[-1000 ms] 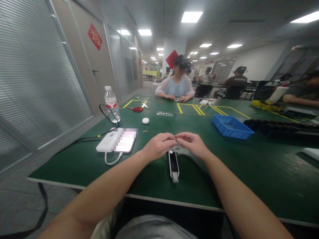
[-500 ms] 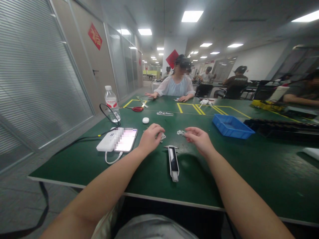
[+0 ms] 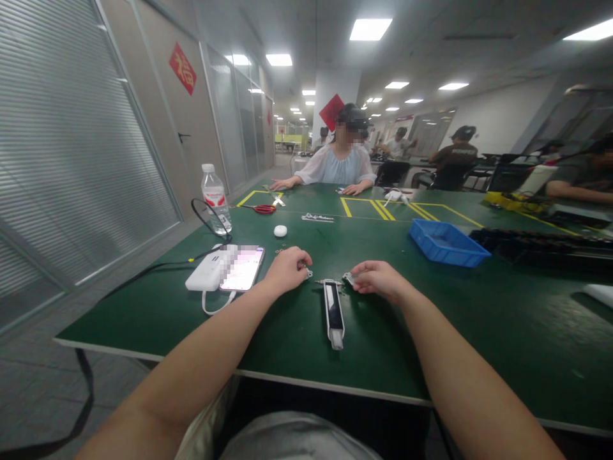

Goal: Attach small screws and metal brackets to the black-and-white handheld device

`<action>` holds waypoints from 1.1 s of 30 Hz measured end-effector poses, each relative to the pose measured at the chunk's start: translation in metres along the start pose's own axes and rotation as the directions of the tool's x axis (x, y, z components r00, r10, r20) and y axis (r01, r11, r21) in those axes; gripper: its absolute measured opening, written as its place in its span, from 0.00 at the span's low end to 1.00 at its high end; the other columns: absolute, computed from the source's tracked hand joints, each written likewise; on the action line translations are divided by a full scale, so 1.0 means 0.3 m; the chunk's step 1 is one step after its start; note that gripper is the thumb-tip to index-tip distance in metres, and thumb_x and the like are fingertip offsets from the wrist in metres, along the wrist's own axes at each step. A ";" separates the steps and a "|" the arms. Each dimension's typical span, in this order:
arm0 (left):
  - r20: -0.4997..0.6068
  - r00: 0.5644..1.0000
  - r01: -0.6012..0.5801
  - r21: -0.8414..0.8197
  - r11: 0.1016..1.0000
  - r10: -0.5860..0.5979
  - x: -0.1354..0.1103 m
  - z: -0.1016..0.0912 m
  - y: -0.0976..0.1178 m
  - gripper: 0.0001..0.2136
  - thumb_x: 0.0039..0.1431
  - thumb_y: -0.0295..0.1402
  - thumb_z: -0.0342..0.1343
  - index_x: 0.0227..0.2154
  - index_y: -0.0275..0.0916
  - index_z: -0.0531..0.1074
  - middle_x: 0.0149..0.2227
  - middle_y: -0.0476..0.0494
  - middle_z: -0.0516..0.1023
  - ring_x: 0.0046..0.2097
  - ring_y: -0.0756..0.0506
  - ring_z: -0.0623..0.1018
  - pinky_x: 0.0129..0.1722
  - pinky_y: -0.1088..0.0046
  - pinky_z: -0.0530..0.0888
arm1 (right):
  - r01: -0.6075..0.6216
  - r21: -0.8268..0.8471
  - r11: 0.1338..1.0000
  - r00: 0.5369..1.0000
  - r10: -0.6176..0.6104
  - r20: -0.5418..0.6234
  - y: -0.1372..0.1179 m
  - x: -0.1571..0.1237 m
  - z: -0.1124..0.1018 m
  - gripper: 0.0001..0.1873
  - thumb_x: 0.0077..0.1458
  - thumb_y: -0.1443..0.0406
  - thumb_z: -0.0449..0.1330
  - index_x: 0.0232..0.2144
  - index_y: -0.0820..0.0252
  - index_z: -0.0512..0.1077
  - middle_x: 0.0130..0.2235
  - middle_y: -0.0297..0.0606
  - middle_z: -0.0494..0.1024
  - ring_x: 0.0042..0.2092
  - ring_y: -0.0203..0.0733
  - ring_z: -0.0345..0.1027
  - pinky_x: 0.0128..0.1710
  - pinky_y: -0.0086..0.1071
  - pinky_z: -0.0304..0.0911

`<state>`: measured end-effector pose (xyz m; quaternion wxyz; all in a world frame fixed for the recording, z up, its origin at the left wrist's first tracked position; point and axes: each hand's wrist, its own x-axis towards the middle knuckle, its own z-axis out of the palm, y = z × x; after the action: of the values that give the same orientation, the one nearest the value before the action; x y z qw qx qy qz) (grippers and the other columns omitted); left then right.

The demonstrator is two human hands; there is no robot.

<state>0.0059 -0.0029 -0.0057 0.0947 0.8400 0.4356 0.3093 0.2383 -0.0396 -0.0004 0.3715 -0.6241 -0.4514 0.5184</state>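
My left hand [image 3: 287, 270] rests low on the green table [image 3: 460, 319], fingers curled around a small metal part that peeks out at its right edge. My right hand [image 3: 378, 278] lies opposite it, pinching another small metal bracket [image 3: 349, 278] at its fingertips. Between the two hands a long narrow black and white device [image 3: 333, 311] lies flat, its far end carrying a thin metal cross pin. Both hands sit just beside that far end.
A phone [image 3: 242, 268] on a white power bank [image 3: 207, 276] with cable lies to the left, a water bottle [image 3: 215, 199] behind it. A white round case [image 3: 280, 230], red scissors [image 3: 263, 209] and a blue tray [image 3: 445, 243] lie farther off. A person sits across the table.
My hands parted from a joined pinch above the device, each carrying a small metal piece, moved outward, then came down to the table on either side of the device's far end.
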 end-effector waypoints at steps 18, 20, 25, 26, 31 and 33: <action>0.249 0.954 -0.166 -0.033 0.986 0.169 -0.009 -0.025 0.021 0.10 0.42 0.22 0.54 0.29 0.37 0.75 0.31 0.48 0.73 0.30 0.50 0.72 0.31 0.76 0.69 | -0.069 -0.100 0.993 0.992 0.079 0.100 -0.005 -0.014 0.009 0.09 0.40 0.77 0.61 0.27 0.64 0.68 0.18 0.38 0.75 0.21 0.33 0.69 0.19 0.22 0.65; 0.262 0.947 -0.184 -0.031 0.983 0.185 -0.010 -0.025 0.024 0.10 0.42 0.22 0.54 0.30 0.37 0.75 0.31 0.48 0.73 0.30 0.51 0.72 0.32 0.76 0.69 | -0.065 -0.115 0.991 0.993 0.077 0.095 -0.007 -0.016 0.009 0.09 0.40 0.77 0.61 0.27 0.64 0.68 0.18 0.37 0.74 0.20 0.33 0.68 0.19 0.21 0.64; 0.287 0.940 -0.187 -0.017 0.982 0.184 -0.011 -0.026 0.030 0.10 0.42 0.23 0.54 0.30 0.37 0.75 0.32 0.47 0.74 0.29 0.51 0.72 0.31 0.77 0.69 | -0.022 -0.194 0.981 0.997 0.037 0.073 -0.011 -0.020 0.010 0.09 0.41 0.77 0.60 0.27 0.64 0.68 0.17 0.33 0.72 0.18 0.31 0.65 0.15 0.20 0.58; 0.290 0.939 -0.187 -0.016 0.982 0.184 -0.010 -0.027 0.031 0.10 0.42 0.23 0.54 0.30 0.37 0.75 0.32 0.47 0.74 0.30 0.51 0.72 0.31 0.77 0.69 | -0.012 -0.217 0.976 0.997 0.027 0.067 -0.012 -0.021 0.010 0.08 0.41 0.77 0.60 0.27 0.64 0.68 0.17 0.32 0.72 0.17 0.30 0.64 0.14 0.20 0.57; 0.288 0.936 -0.202 -0.033 0.979 0.203 -0.010 -0.026 0.027 0.10 0.43 0.22 0.54 0.29 0.36 0.75 0.32 0.47 0.74 0.29 0.51 0.71 0.31 0.78 0.68 | 0.055 -0.298 0.953 0.995 -0.028 0.094 -0.014 -0.024 0.009 0.07 0.42 0.75 0.61 0.28 0.64 0.69 0.18 0.30 0.72 0.16 0.27 0.61 0.12 0.19 0.50; 0.285 0.936 -0.208 -0.037 0.978 0.209 -0.010 -0.023 0.023 0.09 0.42 0.22 0.54 0.29 0.36 0.75 0.32 0.47 0.73 0.29 0.52 0.71 0.31 0.78 0.68 | 0.067 -0.299 0.952 0.993 -0.036 0.110 -0.013 -0.022 0.007 0.07 0.43 0.75 0.61 0.28 0.64 0.70 0.19 0.30 0.72 0.16 0.27 0.61 0.13 0.20 0.50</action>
<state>0.0052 -0.0101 0.0015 0.1262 0.9170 0.3249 0.1939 0.2352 -0.0447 0.0050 0.2612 -0.6339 -0.5601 0.4650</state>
